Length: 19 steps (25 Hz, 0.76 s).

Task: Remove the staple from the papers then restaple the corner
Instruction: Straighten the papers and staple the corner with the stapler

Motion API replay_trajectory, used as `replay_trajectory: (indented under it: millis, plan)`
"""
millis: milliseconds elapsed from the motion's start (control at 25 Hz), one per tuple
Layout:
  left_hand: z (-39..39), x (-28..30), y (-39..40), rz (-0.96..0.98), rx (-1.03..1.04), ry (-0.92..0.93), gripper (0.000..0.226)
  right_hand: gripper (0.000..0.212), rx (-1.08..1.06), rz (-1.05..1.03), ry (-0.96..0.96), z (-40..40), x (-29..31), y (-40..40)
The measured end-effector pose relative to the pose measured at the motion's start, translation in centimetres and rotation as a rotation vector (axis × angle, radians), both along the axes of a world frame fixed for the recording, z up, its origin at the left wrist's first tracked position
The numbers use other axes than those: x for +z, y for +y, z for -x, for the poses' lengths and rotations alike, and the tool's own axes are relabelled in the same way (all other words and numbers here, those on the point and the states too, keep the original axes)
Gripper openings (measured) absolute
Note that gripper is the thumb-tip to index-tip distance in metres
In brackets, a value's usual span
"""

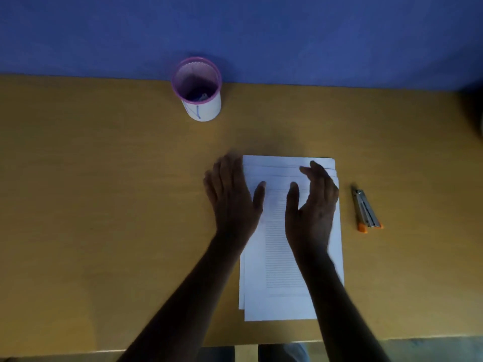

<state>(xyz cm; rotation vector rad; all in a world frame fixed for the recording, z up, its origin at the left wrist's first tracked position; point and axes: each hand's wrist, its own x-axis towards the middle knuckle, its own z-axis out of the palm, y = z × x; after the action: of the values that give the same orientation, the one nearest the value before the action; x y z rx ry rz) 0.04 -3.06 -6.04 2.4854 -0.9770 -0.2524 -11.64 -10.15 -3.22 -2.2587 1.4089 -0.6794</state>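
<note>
A stack of white printed papers (279,257) lies on the wooden desk (104,205), its sheets slightly fanned at the top and bottom edges. My left hand (232,199) rests flat at the stack's upper left edge, fingers apart, thumb on the paper. My right hand (313,205) hovers over the stack's upper right part, fingers spread and holding nothing. A small metal stapler with orange ends (366,211) lies on the desk to the right of the papers, apart from both hands. No staple can be made out.
A white mesh pen cup with a pink rim (198,90) stands at the desk's far edge against the blue wall, with something small inside. The desk's near edge runs just below the papers.
</note>
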Motion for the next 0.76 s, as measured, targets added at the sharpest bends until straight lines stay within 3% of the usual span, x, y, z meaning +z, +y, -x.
replay_trajectory:
  millis: [160,400,600,760]
  plan:
    - [-0.6,0.0,-0.6,-0.106,-0.024,-0.078,0.085,0.058,-0.131,-0.122,0.201,3.8,-2.8,2.8]
    - [-1.7,1.2,-1.7,-0.174,-0.061,-0.092,0.077,0.066,-0.131,-0.118,0.212,5.3,-5.1,3.5]
    - [-1.9,2.3,-2.3,0.054,-0.009,0.277,0.066,0.064,-0.152,-0.096,0.175,5.3,-5.6,3.5]
    - [-1.3,2.6,-1.6,0.27,0.181,0.606,0.066,0.064,-0.157,-0.094,0.172,5.3,-5.9,3.6]
